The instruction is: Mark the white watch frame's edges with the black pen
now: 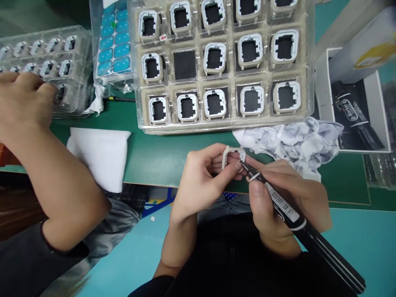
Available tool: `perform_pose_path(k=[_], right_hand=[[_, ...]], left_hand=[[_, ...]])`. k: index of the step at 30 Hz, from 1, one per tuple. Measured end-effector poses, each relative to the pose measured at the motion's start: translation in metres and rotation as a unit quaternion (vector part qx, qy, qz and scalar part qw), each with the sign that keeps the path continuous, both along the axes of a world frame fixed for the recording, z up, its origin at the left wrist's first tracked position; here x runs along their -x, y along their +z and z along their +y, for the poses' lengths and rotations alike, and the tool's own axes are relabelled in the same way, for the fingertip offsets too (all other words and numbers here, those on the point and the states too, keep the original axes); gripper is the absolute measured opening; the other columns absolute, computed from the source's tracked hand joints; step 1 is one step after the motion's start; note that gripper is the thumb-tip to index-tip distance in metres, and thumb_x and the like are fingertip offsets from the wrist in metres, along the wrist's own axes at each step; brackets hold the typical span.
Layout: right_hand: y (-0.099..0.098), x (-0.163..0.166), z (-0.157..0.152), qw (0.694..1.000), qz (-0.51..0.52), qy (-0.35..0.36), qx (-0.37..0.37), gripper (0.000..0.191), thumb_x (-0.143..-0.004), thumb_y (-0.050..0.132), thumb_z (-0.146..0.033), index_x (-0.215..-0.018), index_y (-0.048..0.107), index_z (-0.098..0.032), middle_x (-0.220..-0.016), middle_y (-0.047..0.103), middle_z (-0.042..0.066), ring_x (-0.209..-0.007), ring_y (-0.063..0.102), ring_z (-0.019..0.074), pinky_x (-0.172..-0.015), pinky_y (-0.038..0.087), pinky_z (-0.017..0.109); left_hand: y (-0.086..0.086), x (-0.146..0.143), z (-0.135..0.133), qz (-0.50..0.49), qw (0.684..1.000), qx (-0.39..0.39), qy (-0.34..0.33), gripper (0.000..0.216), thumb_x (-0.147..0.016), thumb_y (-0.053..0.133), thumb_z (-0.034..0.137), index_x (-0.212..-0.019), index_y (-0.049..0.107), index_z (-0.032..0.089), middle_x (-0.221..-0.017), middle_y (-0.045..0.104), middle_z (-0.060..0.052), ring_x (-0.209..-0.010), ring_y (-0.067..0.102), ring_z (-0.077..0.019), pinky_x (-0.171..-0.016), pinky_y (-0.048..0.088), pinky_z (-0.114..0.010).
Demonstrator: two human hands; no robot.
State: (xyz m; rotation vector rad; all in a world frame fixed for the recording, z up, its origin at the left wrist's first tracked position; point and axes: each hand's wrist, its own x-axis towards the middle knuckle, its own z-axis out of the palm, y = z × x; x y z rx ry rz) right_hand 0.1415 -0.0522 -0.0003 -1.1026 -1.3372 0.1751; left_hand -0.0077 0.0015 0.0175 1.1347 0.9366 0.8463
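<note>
Between the thumb and fingers of my left hand (204, 177) is a small beige-and-white watch case frame (227, 156), held just above the front edge of the table. My right hand (281, 198) grips a black marker pen (287, 210) with a white barcode label. The marker's tip meets the lower right side of the frame, close to my left thumb; whether it touches the surface I cannot tell. Beyond my hands lies a clear plastic tray (154, 128) with rows of similar frames (215, 103). One pocket (185, 65) in its middle row shows only a dark bottom.
A co-worker's arm (68, 194) reaches in at left over another clear tray (83, 78) of small parts. A folded white cloth (99, 154) and blue parts in a bag (114, 41) lie nearby. Crumpled white cloth (297, 142) and a white box (382, 115) holding markers are right.
</note>
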Motion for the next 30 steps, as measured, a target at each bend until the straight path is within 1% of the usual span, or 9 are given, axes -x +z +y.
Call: perform_pose_path(k=[2, 4, 9, 12, 16, 20, 23, 25, 30], right_hand=[[-0.001, -0.001, -0.003, 1.0, -0.006, 0.011, -0.007, 0.025, -0.091, 0.076, -0.012, -0.112, 0.075, -0.026, -0.091, 0.08, 0.004, -0.084, 0.084, 0.0311, -0.07, 0.078, 0.055], [-0.003, -0.002, -0.004, 0.999, -0.021, 0.022, -0.018, 0.019, -0.094, 0.074, -0.016, -0.11, 0.074, -0.026, -0.093, 0.079, 0.004, -0.08, 0.082, 0.0279, -0.073, 0.08, 0.057], [-0.008, 0.001, -0.001, 0.995, -0.023, 0.012, -0.094, 0.013, -0.091, 0.079, -0.018, -0.103, 0.074, -0.019, -0.091, 0.076, 0.004, -0.068, 0.073, 0.0198, -0.078, 0.081, 0.05], [-0.009, 0.004, -0.003, 0.998, -0.014, 0.008, -0.065, 0.01, -0.095, 0.078, -0.021, -0.103, 0.072, -0.024, -0.09, 0.076, 0.002, -0.067, 0.071, 0.0187, -0.083, 0.08, 0.052], [-0.01, 0.006, -0.007, 1.0, -0.021, 0.008, -0.014, 0.01, -0.1, 0.076, -0.027, -0.105, 0.07, -0.031, -0.089, 0.077, -0.001, -0.069, 0.072, 0.0197, -0.083, 0.08, 0.056], [-0.011, 0.008, -0.003, 0.999, -0.005, -0.007, -0.038, 0.016, -0.095, 0.078, -0.019, -0.108, 0.074, -0.026, -0.088, 0.076, 0.002, -0.071, 0.073, 0.0208, -0.082, 0.08, 0.054], [-0.009, 0.01, 0.002, 0.998, -0.016, -0.014, -0.053, 0.029, -0.088, 0.082, -0.01, -0.114, 0.076, -0.02, -0.09, 0.077, 0.005, -0.078, 0.079, 0.0256, -0.078, 0.08, 0.051], [-0.007, 0.01, 0.003, 0.998, -0.029, -0.02, -0.053, 0.035, -0.087, 0.082, -0.006, -0.118, 0.077, -0.02, -0.092, 0.078, 0.006, -0.082, 0.081, 0.0282, -0.074, 0.079, 0.05], [-0.003, 0.008, 0.003, 0.998, -0.035, -0.023, -0.045, 0.032, -0.089, 0.079, -0.006, -0.117, 0.077, -0.02, -0.093, 0.078, 0.006, -0.08, 0.082, 0.0285, -0.066, 0.077, 0.047]], left_hand=[[0.003, 0.002, 0.003, -0.026, 0.999, 0.024, -0.014, 0.033, -0.089, 0.097, 0.042, -0.096, 0.078, 0.016, -0.087, 0.082, -0.007, -0.08, 0.083, -0.0222, -0.078, 0.071, -0.03], [0.003, 0.004, 0.006, -0.045, 0.998, 0.03, -0.021, 0.036, -0.086, 0.1, 0.043, -0.097, 0.078, 0.016, -0.086, 0.081, -0.006, -0.081, 0.083, -0.0224, -0.078, 0.071, -0.03], [-0.003, 0.007, 0.008, -0.056, 0.998, -0.001, -0.02, 0.033, -0.086, 0.1, 0.04, -0.102, 0.082, 0.017, -0.087, 0.08, -0.004, -0.079, 0.081, -0.0191, -0.077, 0.07, -0.027], [-0.005, 0.009, 0.008, -0.056, 0.998, -0.012, -0.019, 0.03, -0.087, 0.1, 0.036, -0.103, 0.083, 0.018, -0.087, 0.08, -0.004, -0.079, 0.081, -0.0181, -0.078, 0.069, -0.026], [-0.004, 0.008, 0.007, -0.039, 0.999, -0.009, -0.015, 0.031, -0.086, 0.1, 0.037, -0.103, 0.083, 0.018, -0.09, 0.082, -0.005, -0.085, 0.084, -0.0218, -0.079, 0.07, -0.027], [-0.003, 0.002, 0.002, -0.014, 1.0, -0.016, 0.006, 0.025, -0.088, 0.097, 0.033, -0.097, 0.08, 0.017, -0.085, 0.081, -0.004, -0.077, 0.081, -0.0193, -0.072, 0.068, -0.026], [-0.005, -0.002, -0.001, 0.024, 0.999, -0.032, 0.026, 0.02, -0.09, 0.092, 0.031, -0.093, 0.077, 0.018, -0.081, 0.079, -0.003, -0.073, 0.078, -0.0171, -0.066, 0.065, -0.024], [-0.007, -0.003, -0.002, 0.044, 0.997, -0.049, 0.031, 0.018, -0.089, 0.091, 0.029, -0.092, 0.076, 0.018, -0.079, 0.078, -0.002, -0.073, 0.077, -0.0164, -0.065, 0.063, -0.022], [-0.006, -0.003, -0.002, 0.035, 0.998, -0.052, 0.03, 0.011, -0.089, 0.085, 0.02, -0.091, 0.075, 0.018, -0.077, 0.078, 0.001, -0.069, 0.076, -0.0145, -0.065, 0.063, -0.02]])
